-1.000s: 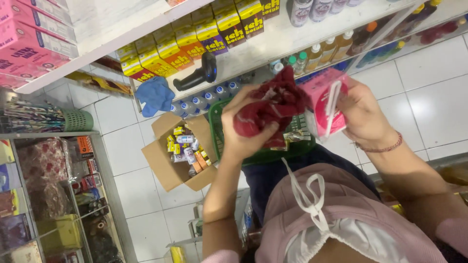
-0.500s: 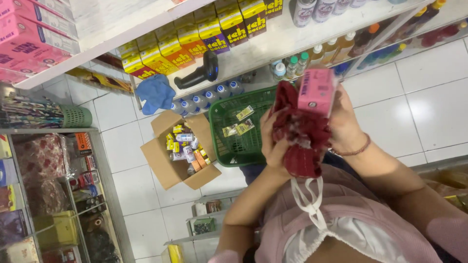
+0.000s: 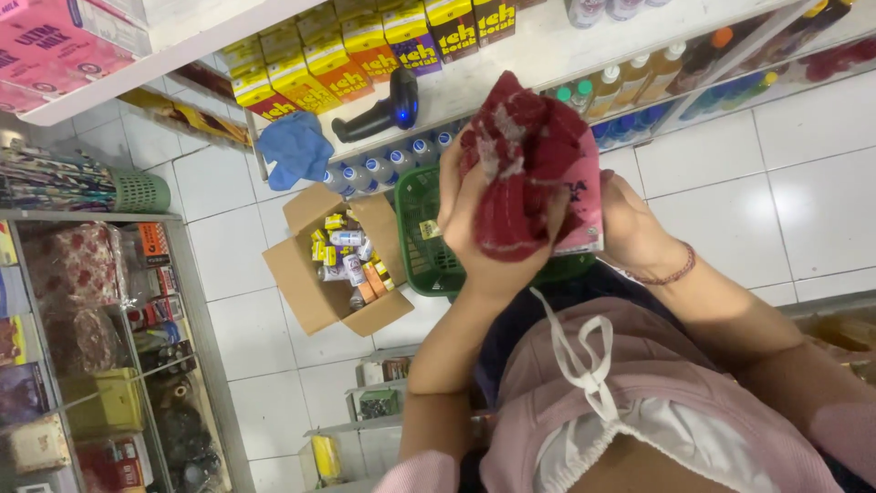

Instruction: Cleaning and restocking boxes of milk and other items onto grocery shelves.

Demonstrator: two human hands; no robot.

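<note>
Gripping one pink carton [image 3: 584, 196] and one red cloth [image 3: 520, 173], two hands.

Both forearms are raised in front of the chest, elbows bent. The left hand [image 3: 484, 233] is closed, its fingers curled tight, palm turned toward the right hand [image 3: 630, 228], which is cupped just beside it, wrist slightly bent back.

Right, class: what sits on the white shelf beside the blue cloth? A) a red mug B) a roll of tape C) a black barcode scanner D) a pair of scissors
C: a black scanner lies on the shelf just right of the blue cloth.
</note>
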